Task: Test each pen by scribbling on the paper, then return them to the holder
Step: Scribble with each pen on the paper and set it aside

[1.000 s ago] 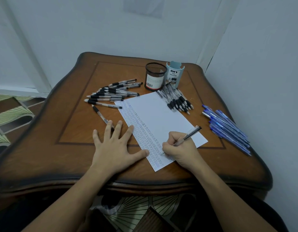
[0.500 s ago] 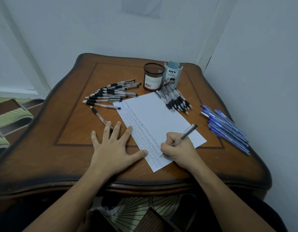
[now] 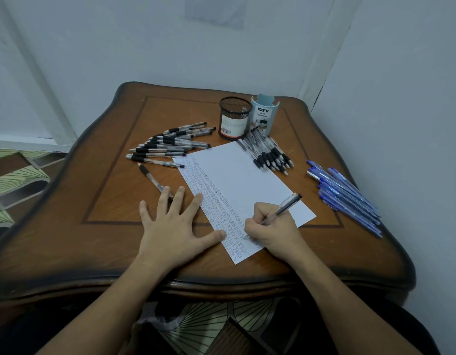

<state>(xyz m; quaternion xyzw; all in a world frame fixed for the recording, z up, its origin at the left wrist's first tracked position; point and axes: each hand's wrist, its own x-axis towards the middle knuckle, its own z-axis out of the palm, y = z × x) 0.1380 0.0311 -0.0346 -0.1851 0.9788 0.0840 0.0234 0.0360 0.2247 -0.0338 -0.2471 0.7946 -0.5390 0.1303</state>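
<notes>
The pen (image 3: 283,210) is gripped in the right hand (image 3: 270,226), with the fingers (image 3: 259,210) curled tight round the barrel. Its tip is set down on the paper (image 3: 247,180), right in the strip of tiny scribbles along the sheet's left side. The left hand (image 3: 170,226) is laid flat on the table (image 3: 106,239), fingers spread straight and nothing held. Its thumb and index tip are rested on the paper's left edge. One loose black pen (image 3: 151,176) is lying just past that hand, its near end tucked under the fingertips. A pile of black pens (image 3: 168,147) is fanned out off the sheet's far left. Another bunch of black pens (image 3: 270,155) is lying at the far corner, right up against the mesh holder (image 3: 234,117). The holder is stood beside a pale blue desk organizer (image 3: 265,112). A heap of blue pens (image 3: 347,193) is spread along the table's right side, apart from the paper.
</notes>
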